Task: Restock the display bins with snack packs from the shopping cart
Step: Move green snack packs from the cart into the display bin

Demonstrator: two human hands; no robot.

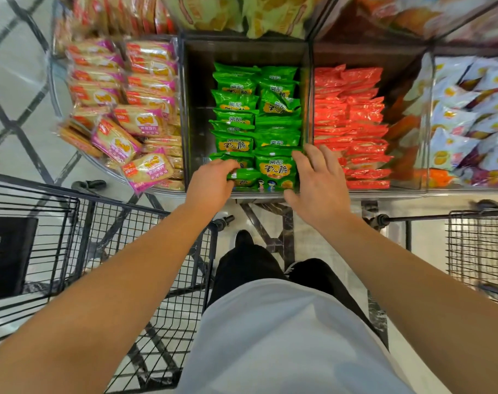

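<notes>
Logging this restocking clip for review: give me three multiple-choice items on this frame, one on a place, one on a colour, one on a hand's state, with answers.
1. Which bin are both hands at?
A. the pink-pack bin
B. the green-pack bin
C. the white-pack bin

2. What colour are the packs in the bin just right of it?
A. red
B. blue
C. black

3. What is the left hand doing?
A. hanging idle
B. resting on the cart
C. gripping a green pack

Answers:
1 B, the left hand and right hand reach into the green-pack bin.
2 A, the red packs fill it.
3 C, its fingers curl round a green pack.
</notes>
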